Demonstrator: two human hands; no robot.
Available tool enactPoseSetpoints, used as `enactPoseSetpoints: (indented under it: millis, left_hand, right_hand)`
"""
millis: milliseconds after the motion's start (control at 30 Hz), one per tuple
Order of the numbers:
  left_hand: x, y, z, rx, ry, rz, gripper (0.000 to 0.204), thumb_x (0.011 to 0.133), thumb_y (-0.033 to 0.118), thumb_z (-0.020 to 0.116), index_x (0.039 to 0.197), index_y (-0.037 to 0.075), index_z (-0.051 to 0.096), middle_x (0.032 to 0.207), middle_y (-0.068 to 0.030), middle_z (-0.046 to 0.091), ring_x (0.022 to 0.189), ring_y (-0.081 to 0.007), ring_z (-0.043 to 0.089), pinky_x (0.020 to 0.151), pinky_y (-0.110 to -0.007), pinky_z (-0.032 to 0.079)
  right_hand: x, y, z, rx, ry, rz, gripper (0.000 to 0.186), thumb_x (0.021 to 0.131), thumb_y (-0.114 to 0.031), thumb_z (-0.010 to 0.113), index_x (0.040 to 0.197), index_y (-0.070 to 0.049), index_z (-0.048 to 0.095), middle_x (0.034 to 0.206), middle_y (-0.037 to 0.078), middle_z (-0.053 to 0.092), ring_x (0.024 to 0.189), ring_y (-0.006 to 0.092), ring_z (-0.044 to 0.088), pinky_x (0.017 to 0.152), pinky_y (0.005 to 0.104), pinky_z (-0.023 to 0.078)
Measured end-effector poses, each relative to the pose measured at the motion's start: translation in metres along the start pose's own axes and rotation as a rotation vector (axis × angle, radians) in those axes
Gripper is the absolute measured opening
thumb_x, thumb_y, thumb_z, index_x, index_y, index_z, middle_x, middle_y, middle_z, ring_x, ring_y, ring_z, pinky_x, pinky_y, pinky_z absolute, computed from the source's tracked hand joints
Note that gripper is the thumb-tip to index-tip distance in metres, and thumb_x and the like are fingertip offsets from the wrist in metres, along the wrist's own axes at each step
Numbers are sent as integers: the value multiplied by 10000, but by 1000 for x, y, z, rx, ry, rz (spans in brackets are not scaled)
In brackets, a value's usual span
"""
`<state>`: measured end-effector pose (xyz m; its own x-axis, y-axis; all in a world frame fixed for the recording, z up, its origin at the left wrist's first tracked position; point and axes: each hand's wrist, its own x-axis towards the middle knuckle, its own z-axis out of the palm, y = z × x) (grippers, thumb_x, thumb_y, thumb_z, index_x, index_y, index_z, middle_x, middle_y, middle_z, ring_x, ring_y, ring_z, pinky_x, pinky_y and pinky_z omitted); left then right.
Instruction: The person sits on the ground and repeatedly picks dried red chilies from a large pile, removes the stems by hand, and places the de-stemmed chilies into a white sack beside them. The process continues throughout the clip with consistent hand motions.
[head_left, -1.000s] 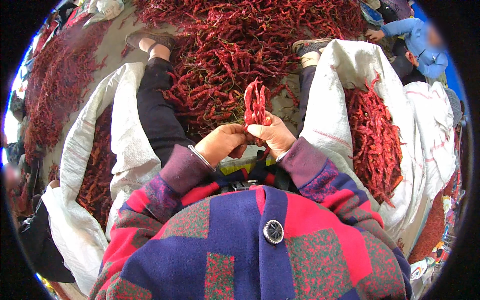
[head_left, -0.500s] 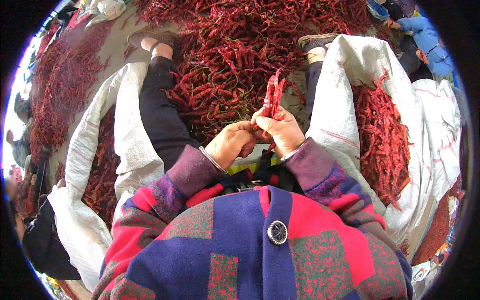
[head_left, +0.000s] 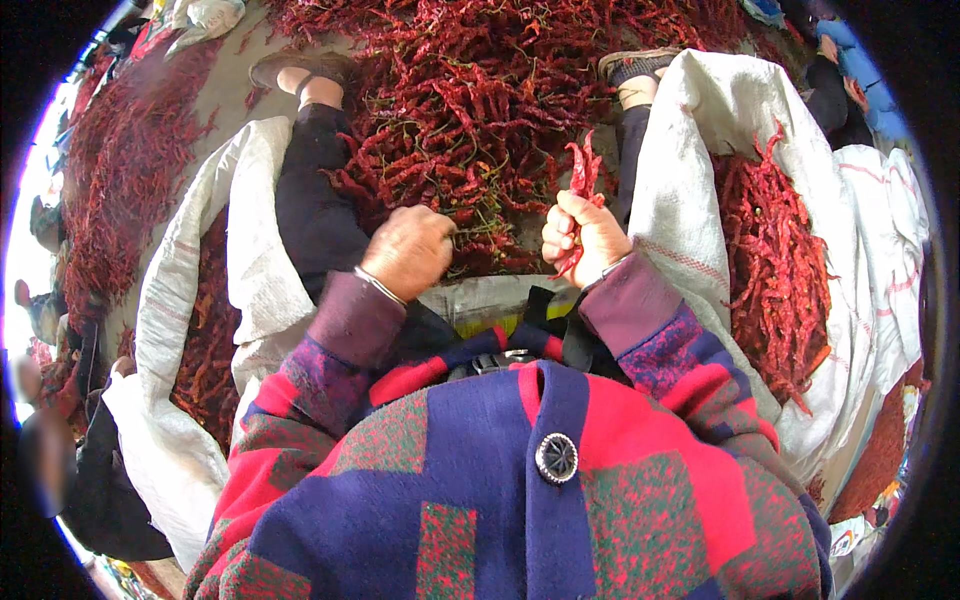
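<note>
My right hand [head_left: 590, 238] is closed around a few dried red chili peppers [head_left: 583, 168], whose tips stick up above the fist and show a little below it. To its left, over the near edge of the chili heap, is my left hand [head_left: 408, 252], back upward and slightly blurred. Its fingers are turned down and mostly hidden, so whether they hold anything does not show. The big heap of dried red chilies [head_left: 470, 110], some with greenish stems, spreads between my outstretched legs.
On my right, an open white woven sack [head_left: 680, 130] holds long red chilies [head_left: 775, 280]. Another white sack [head_left: 265, 240] with chilies stands at my left. More chilies [head_left: 130, 170] cover the floor at far left. A person's blue sleeve [head_left: 865, 75] shows at far right.
My hands were together at the chilies and are now apart. The left moved left and up toward the heap; the right moved slightly right, still gripping chilies.
</note>
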<state>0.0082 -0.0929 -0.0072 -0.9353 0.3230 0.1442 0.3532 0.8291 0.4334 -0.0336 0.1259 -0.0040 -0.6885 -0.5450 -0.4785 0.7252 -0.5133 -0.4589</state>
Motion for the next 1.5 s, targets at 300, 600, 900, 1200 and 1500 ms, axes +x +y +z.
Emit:
enactPoseSetpoints:
  millis: [300, 600, 900, 1200, 1500]
  left_hand:
    - [4, -4, 39, 367, -222, 0, 172, 623, 218, 575, 690, 60, 553, 723, -104, 529, 731, -282, 507, 603, -392, 426]
    - [16, -10, 22, 240, -238, -209, 148, 626, 178, 568, 692, 47, 554, 724, -128, 526, 740, -288, 508, 650, -397, 414]
    - [12, -36, 8, -925, -28, -715, 123, 741, 146, 539, 764, 27, 562, 660, 18, 509, 598, -50, 428, 556, -189, 362]
    - [5, -59, 19, -612, 463, -610, 136, 709, 46, 496, 822, 3, 559, 734, -53, 547, 681, -135, 508, 646, -240, 409]
    - [29, -2, 30, 144, -268, -137, 269, 712, 188, 490, 952, 68, 513, 847, -139, 544, 798, -300, 512, 693, -385, 410]
  right_hand:
    - [2, 8, -1, -14, 61, 20, 184, 764, -202, 509, 645, -142, 382, 489, -30, 370, 390, 88, 332, 379, 236, 253]
    - [-4, 4, -3, -45, 76, 2, 199, 787, -215, 489, 639, -140, 378, 521, -18, 402, 427, 93, 355, 423, 237, 295]
    - [-3, 6, -3, -61, 100, 2, 169, 793, -216, 480, 672, -140, 388, 556, -8, 422, 433, 106, 369, 429, 248, 307]
    - [-1, 10, 1, -57, 155, -25, 136, 773, -203, 498, 690, -132, 416, 546, -5, 435, 421, 106, 385, 397, 246, 297]
    - [1, 10, -6, -66, 88, 3, 153, 794, -209, 480, 691, -135, 394, 584, -2, 431, 464, 106, 389, 435, 244, 314]
